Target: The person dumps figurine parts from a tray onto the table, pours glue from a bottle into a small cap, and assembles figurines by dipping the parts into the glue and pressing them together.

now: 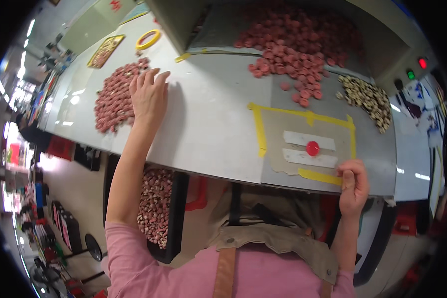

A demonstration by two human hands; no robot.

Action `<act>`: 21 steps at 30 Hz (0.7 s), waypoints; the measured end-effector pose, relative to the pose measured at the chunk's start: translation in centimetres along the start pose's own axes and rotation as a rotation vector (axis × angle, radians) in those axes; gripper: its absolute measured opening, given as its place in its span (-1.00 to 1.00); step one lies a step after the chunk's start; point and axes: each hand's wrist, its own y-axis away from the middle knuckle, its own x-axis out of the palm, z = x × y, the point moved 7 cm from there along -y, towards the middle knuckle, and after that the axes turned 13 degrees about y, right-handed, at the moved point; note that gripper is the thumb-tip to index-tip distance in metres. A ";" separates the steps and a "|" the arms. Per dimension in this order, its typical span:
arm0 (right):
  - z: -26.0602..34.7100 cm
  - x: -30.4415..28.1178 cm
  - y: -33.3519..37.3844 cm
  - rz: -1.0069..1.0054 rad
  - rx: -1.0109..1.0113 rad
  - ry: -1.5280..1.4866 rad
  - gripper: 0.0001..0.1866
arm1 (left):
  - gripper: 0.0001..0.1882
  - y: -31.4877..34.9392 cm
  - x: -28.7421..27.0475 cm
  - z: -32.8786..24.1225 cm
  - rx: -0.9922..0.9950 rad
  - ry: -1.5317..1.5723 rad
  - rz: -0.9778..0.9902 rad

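Observation:
My left hand (149, 97) is over the white tabletop, at the right edge of a flat spread of small pink round pieces (113, 99). Its fingers are stretched and slightly apart, and nothing shows in them. My right hand (353, 187) is at the front edge, by the lower right corner of a grey-brown board (278, 124) bordered with yellow tape. Its fingers are curled in, and whatever they may hold is hidden. On the board, a shiny red disc (313, 148) lies across the gap between two white strips (303, 139).
Loose pinkish-red round caps (293, 59) spill from a shelf opening at the back. Cream-and-black pieces (367, 99) lie right of them. A yellow tape roll (148, 39) and yellow-rimmed tray (106, 51) sit far left. Below the table edge, a black bin (176, 213) holds mixed pieces.

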 end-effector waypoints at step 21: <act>-7.9 0.0 -15.1 0.008 -0.355 0.596 -0.75 | -0.78 -4.4 2.1 -18.6 -0.192 1.408 0.269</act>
